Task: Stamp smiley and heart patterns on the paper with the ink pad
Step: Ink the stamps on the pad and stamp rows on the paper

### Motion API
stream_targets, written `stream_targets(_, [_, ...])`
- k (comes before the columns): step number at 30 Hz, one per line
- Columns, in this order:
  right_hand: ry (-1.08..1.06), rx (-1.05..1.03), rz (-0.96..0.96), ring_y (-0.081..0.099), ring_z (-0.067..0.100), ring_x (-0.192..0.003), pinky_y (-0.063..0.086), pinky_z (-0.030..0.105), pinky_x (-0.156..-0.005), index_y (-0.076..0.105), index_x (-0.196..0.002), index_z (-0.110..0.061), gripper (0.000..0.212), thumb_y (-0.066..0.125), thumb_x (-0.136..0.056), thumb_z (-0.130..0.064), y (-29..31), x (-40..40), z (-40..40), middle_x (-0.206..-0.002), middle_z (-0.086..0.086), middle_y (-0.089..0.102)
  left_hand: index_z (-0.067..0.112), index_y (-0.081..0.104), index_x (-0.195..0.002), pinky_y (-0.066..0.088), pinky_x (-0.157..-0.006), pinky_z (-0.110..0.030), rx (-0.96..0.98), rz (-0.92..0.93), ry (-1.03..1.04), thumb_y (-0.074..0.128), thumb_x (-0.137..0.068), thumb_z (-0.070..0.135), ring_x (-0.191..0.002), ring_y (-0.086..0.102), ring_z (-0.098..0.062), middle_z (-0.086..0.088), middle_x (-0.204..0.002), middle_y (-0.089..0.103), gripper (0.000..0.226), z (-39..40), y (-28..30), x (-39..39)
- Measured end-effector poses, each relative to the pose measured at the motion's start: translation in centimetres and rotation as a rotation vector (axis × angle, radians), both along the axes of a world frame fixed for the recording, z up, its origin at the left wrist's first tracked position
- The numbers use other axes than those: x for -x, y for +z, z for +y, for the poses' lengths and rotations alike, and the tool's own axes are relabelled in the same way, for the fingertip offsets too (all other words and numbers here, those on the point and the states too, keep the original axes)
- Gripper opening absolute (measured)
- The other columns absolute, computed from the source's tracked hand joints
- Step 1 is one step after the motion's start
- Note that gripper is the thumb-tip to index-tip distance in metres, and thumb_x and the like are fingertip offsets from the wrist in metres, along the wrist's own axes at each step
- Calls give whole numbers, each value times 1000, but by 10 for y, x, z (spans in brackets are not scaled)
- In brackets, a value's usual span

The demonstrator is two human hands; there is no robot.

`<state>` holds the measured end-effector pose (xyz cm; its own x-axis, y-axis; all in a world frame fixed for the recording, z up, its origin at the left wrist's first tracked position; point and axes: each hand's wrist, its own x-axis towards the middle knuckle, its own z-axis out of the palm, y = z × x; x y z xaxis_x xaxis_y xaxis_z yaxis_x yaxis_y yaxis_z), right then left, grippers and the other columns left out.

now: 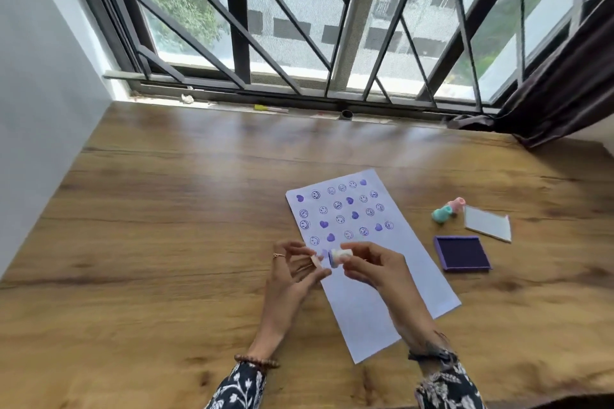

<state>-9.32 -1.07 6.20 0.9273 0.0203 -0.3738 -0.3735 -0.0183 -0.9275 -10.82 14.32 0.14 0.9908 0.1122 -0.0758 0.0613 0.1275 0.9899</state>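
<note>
A white paper (372, 302) lies slanted on the wooden table, its upper half covered with purple smiley and heart prints. My right hand (375, 267) holds a small white stamp (339, 256) on its side above the paper, its purple inked face turned left. My left hand (292, 271) is beside it, pinching a small pale cap (316, 262) close to the stamp face. The open purple ink pad (462, 253) sits to the right of the paper.
Two more stamps, a mint one (443, 213) and a pink one (456, 203), lie right of the paper. The ink pad's lid (487, 223) rests beyond the pad. A barred window and a dark curtain (564, 90) border the table's far edge.
</note>
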Motion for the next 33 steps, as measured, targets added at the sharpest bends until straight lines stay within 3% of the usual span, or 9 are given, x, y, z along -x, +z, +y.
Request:
stream_targets(3, [41, 13, -21, 70, 12, -80, 55, 17, -69, 75, -88, -15, 14, 71, -76, -8, 7, 2, -3, -82, 4, 76, 26, 53, -90, 56, -74, -23, 70, 9, -21, 81, -55, 21, -87, 69, -20, -8, -92, 68, 45, -2, 3, -3])
stream_targets(6, [97, 123, -59, 70, 10, -80, 57, 19, -71, 75, -88, -20, 15, 73, -75, -12, 15, 0, -7, -84, -3, 77, 18, 54, -94, 56, -69, -21, 123, 21, -30, 81, -58, 3, -81, 70, -20, -3, -81, 73, 47, -6, 7, -6])
stream_targets(8, [137, 173, -77, 70, 8, -79, 56, 18, -72, 75, -86, -22, 16, 75, -73, -14, 19, -4, -10, -85, -5, 76, 18, 55, -95, 56, -66, -22, 133, 30, -35, 79, -58, -7, -77, 70, -22, -4, -76, 72, 51, -8, 12, -8])
stream_targets(12, [172, 177, -80, 71, 8, -79, 53, 14, -69, 76, -83, -21, 18, 76, -71, -8, 24, -14, -14, -83, -3, 77, 20, 53, -100, 58, -68, -31, 126, 26, -21, 79, -57, -8, -76, 70, -29, -19, -75, 69, 57, -11, 23, -15])
stream_targets(14, [159, 185, -85, 71, 8, -78, 53, 15, -68, 76, -80, -21, 18, 76, -68, -8, 25, -20, -17, -81, -3, 77, 21, 53, -101, 58, -70, -32, 120, 4, -21, 80, -57, -7, -77, 70, -29, -19, -74, 69, 59, -12, 28, -20])
stream_targets(19, [89, 108, -55, 72, 13, -77, 55, 16, -66, 77, -82, -16, 17, 77, -67, -9, 22, -34, -25, -80, 5, 78, 29, 53, -101, 58, -74, -37, -14, -49, -57, 82, -58, -6, -77, 70, -26, -14, -76, 71, 63, -22, 36, -35])
stream_targets(26, [-69, 71, 77, 64, 14, -57, 55, 19, -58, 77, -75, -11, 7, 70, -77, -14, 6, -42, -57, -63, 6, 71, 44, 49, -100, 49, -79, -12, -353, -215, -201, 79, -66, -1, -80, 66, -2, 6, -79, 69, 64, -58, 29, -58])
stream_targets(30, [-159, 320, 42, 64, 8, -54, 55, 17, -55, 74, -88, -6, 12, 70, -79, -13, -2, -50, -82, -67, 6, 69, 31, 49, -111, 45, -85, -11, -460, -266, -349, 73, -74, 2, -93, 61, -2, 3, -99, 63, 52, -93, 14, -75])
stream_targets(33, [-116, 636, -79, 67, 9, -74, 54, 20, -64, 72, -90, -18, 13, 70, -79, -25, -1, -62, -101, -78, -3, 70, 21, 49, -116, 39, -81, -12, -563, -303, -327, 69, -80, 14, -97, 53, -1, 6, -106, 60, 43, -127, 7, -90])
